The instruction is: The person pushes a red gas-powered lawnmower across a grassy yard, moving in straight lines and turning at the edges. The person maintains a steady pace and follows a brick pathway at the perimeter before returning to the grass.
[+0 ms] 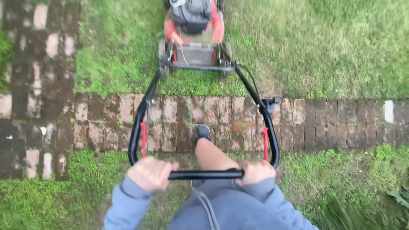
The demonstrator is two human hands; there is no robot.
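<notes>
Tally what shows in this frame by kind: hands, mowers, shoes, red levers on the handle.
Hands: 2, left hand and right hand, both gripping the handle bar
Lawn mower: 1
Shoe: 1
Red levers: 2, left lever and right lever
Total: 6

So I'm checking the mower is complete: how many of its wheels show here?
2. The left rear wheel sits at the deck's left corner, the right rear wheel at its right corner, both on grass. The front of the red mower is cut off, so its front wheels may be hidden.
</notes>
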